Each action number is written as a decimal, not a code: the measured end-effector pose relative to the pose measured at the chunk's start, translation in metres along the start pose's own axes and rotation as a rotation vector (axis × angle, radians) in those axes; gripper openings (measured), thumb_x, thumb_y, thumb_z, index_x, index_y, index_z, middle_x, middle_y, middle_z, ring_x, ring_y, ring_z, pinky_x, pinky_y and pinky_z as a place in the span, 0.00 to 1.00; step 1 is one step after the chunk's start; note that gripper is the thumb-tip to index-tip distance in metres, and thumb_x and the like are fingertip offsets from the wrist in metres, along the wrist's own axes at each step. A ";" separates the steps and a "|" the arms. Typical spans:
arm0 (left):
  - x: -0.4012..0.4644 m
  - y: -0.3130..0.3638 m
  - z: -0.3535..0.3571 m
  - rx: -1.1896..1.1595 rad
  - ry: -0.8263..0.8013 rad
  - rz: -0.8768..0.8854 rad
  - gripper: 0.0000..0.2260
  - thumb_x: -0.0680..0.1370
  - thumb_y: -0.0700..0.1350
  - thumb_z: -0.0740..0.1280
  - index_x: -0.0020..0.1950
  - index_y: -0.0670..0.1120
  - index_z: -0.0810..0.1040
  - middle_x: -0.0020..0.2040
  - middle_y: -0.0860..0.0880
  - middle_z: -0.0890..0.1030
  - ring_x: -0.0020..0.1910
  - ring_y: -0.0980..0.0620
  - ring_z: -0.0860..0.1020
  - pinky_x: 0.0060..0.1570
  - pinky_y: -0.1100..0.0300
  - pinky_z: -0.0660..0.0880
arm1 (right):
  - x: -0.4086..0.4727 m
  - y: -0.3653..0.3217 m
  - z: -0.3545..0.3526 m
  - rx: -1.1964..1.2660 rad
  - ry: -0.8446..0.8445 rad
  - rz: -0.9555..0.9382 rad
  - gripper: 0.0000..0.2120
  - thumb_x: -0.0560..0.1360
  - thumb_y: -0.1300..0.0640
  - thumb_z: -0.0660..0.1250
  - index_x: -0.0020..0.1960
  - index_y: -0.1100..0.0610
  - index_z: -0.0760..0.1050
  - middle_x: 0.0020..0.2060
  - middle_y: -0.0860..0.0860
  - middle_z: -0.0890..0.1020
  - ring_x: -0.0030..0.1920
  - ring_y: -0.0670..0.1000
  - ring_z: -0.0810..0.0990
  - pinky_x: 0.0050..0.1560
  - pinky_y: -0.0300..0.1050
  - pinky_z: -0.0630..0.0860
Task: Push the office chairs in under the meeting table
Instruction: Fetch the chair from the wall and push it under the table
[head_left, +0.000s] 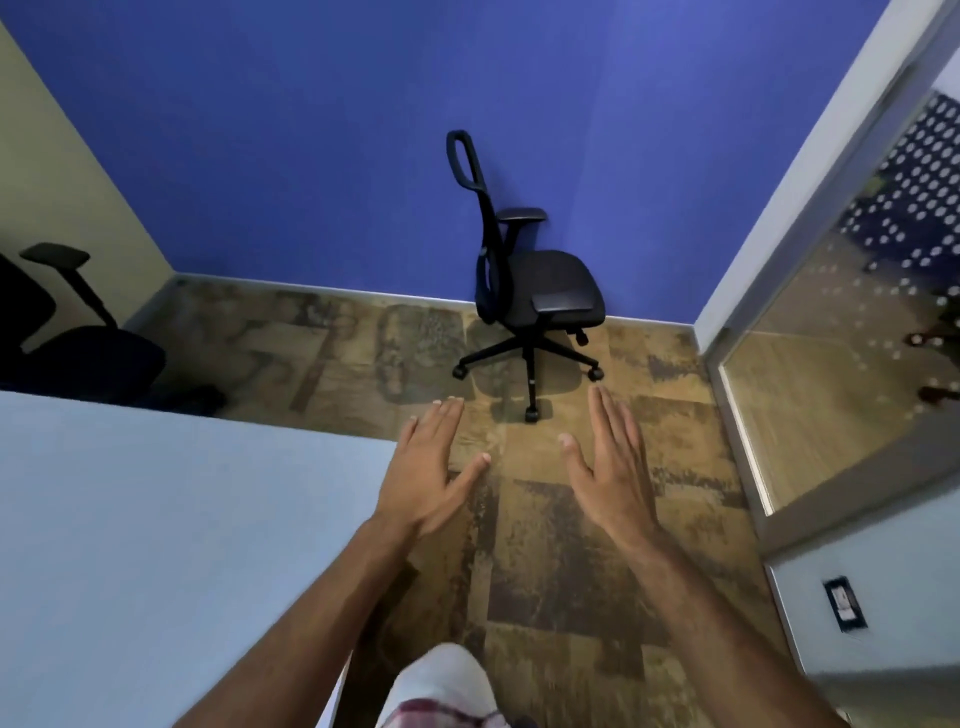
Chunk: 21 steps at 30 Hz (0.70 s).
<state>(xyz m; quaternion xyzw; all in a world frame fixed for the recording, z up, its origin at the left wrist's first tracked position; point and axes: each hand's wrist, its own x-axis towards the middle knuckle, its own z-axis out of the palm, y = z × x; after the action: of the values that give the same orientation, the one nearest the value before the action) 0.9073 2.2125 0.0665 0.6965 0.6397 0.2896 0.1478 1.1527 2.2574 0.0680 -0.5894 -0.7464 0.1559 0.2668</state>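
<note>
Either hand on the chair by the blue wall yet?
Apart. Head view: left hand and right hand hover open, bare floor visible between them and the chair.

You won't find any words, numbers, brands or signs that can be read here. The only thing that might carry print is the small dark wall plate (845, 604) low on the pale wall at your right, and its light panel is too small and blurred to make out. The dotted pattern on the glass door (852, 291) is only dots, no lettering.
</note>
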 end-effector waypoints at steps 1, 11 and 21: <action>0.027 -0.008 0.001 -0.006 -0.002 0.000 0.35 0.81 0.66 0.56 0.82 0.49 0.57 0.81 0.50 0.61 0.80 0.56 0.52 0.77 0.57 0.44 | 0.024 0.003 0.005 0.006 -0.004 -0.002 0.36 0.80 0.37 0.51 0.82 0.50 0.46 0.81 0.46 0.50 0.81 0.50 0.45 0.79 0.48 0.44; 0.297 -0.111 0.033 0.031 -0.076 0.083 0.35 0.81 0.67 0.56 0.83 0.48 0.57 0.82 0.50 0.60 0.79 0.59 0.49 0.77 0.58 0.42 | 0.263 0.042 0.089 -0.008 -0.024 0.058 0.37 0.79 0.31 0.43 0.82 0.47 0.44 0.81 0.43 0.47 0.81 0.47 0.42 0.79 0.48 0.42; 0.512 -0.191 0.045 0.082 -0.170 0.120 0.38 0.80 0.70 0.51 0.83 0.49 0.53 0.82 0.51 0.56 0.80 0.60 0.47 0.74 0.64 0.35 | 0.459 0.055 0.137 0.004 -0.027 0.136 0.37 0.80 0.30 0.43 0.82 0.48 0.48 0.82 0.45 0.52 0.81 0.49 0.46 0.78 0.50 0.48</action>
<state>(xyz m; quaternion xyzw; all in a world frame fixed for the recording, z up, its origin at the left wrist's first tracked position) 0.7877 2.7462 0.0304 0.7609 0.5935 0.2113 0.1553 1.0420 2.7250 0.0256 -0.6359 -0.7081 0.1831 0.2465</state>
